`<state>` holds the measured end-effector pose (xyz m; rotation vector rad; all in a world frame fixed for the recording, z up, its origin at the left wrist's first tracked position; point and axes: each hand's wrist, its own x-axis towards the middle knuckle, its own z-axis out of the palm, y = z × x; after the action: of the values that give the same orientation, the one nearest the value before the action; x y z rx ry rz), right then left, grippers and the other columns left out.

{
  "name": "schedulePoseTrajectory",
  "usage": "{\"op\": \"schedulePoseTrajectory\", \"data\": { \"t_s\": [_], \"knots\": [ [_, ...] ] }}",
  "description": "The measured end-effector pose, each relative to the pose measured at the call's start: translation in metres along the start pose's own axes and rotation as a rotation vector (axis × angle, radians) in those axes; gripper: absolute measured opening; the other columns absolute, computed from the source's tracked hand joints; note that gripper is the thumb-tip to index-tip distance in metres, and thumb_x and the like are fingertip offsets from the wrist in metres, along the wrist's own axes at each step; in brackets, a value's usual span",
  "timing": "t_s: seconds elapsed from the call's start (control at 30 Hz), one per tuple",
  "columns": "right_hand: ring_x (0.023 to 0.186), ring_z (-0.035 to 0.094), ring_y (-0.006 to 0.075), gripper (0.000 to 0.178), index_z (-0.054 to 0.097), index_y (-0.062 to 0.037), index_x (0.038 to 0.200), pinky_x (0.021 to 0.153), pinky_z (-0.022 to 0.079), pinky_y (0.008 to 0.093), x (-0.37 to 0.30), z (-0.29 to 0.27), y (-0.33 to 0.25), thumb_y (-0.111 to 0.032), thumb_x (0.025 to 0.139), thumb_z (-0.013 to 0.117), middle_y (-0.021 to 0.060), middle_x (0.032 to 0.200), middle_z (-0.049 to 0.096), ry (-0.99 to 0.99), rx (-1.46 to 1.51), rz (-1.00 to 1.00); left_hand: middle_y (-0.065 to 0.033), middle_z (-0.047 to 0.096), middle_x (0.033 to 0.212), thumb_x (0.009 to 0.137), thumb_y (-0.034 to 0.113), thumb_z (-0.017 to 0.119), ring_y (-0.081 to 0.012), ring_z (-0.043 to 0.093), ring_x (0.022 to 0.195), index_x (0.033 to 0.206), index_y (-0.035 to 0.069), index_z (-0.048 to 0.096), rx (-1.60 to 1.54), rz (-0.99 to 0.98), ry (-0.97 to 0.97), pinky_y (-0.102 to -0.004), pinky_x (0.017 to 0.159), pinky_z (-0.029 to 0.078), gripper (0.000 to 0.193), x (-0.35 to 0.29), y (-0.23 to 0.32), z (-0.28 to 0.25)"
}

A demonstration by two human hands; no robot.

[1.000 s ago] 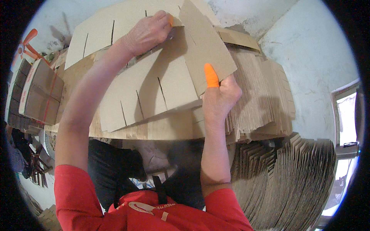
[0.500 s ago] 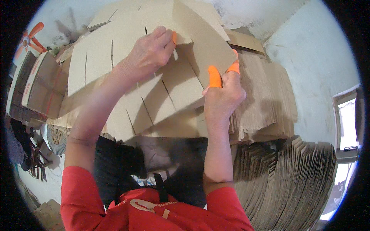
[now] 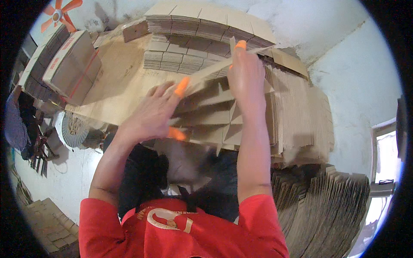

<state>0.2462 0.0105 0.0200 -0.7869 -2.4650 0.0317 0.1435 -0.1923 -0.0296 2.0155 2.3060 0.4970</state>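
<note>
A cardboard divider (image 3: 209,118) of crossed, slotted strips is held above the table in front of me. Its cells face me, with some strips standing at a slant. My right hand (image 3: 248,73) is closed on the divider's upper edge, orange finger covers showing at its fingertips. At the divider's left side is my left hand (image 3: 155,111), a little smeared by motion. Its thumb and forefinger, both in orange covers, are spread apart beside the strips; whether they touch the cardboard is hard to tell.
Stacks of slotted cardboard (image 3: 185,26) stand along the table's back. Many flat sheets (image 3: 301,112) are packed at the right, with more bundles (image 3: 331,210) below. A carton (image 3: 71,69) stands on the wooden table (image 3: 116,77) at the left, near an orange-bladed fan (image 3: 57,16).
The broad slotted sheets between my hands now show as an opened divider with cells. My left hand has come down toward me; my right hand has risen slightly.
</note>
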Motion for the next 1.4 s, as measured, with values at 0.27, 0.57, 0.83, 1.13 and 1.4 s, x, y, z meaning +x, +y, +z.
{"op": "schedulePoseTrajectory", "data": {
  "t_s": [0.27, 0.57, 0.83, 1.13, 1.4],
  "knots": [
    [0.077, 0.067, 0.0389, 0.008, 0.062, 0.009, 0.079, 0.065, 0.052, 0.0464, 0.074, 0.037, 0.021, 0.006, 0.076, 0.055, 0.0284, 0.082, 0.066, -0.299, -0.103, -0.057, -0.0126, 0.06, 0.096, 0.072, -0.001, 0.062, -0.0312, 0.056, 0.092, 0.143, 0.006, 0.035, 0.075, -0.123, 0.211, -0.0417, 0.078, 0.046, 0.076, -0.032, -0.07, 0.05],
    [0.065, 0.066, 0.0353, 0.016, 0.058, 0.0047, 0.093, 0.054, 0.049, 0.044, 0.062, 0.097, 0.024, -0.005, 0.081, 0.063, 0.0227, 0.074, 0.065, -0.446, 0.127, 0.067, -0.0131, 0.059, 0.113, 0.074, 0.001, 0.059, -0.0341, 0.054, 0.108, 0.138, 0.009, 0.046, 0.223, -0.167, 0.211, -0.0436, 0.094, 0.043, 0.066, -0.059, -0.073, 0.007],
    [0.081, 0.065, 0.0399, 0.075, 0.029, 0.0091, 0.141, 0.072, 0.052, 0.0483, -0.105, 0.022, -0.041, -0.042, 0.092, 0.056, 0.0256, 0.094, 0.066, -0.529, -0.07, -0.019, -0.0163, 0.03, 0.152, 0.085, 0.038, 0.066, -0.0317, 0.026, 0.141, 0.149, 0.006, 0.028, -0.181, -0.489, 0.953, -0.0443, 0.115, 0.021, 0.081, -0.147, -0.119, 0.066],
    [0.073, 0.064, 0.0405, 0.058, 0.035, -0.0076, 0.144, 0.065, 0.05, 0.0498, -0.148, 0.024, 0.032, -0.015, 0.089, 0.051, 0.0218, 0.078, 0.064, -0.568, -0.138, 0.102, -0.0135, 0.023, 0.155, 0.103, 0.036, 0.037, -0.0253, 0.024, 0.142, 0.151, 0.005, 0.02, -1.012, -0.683, 1.3, -0.0372, 0.114, 0.021, 0.06, -0.127, -0.161, 0.107],
    [0.079, 0.065, 0.0394, 0.063, 0.033, -0.0178, 0.145, 0.066, 0.05, 0.0511, -0.156, 0.025, 0.072, -0.009, 0.085, 0.051, 0.0195, 0.088, 0.066, -0.479, -0.083, 0.002, -0.0108, 0.041, 0.141, 0.091, 0.072, 0.03, -0.0255, 0.041, 0.129, 0.15, 0.013, 0.027, -1.314, -0.622, 1.097, -0.0406, 0.107, 0.032, 0.084, -0.074, -0.198, 0.083]
  ]
}}
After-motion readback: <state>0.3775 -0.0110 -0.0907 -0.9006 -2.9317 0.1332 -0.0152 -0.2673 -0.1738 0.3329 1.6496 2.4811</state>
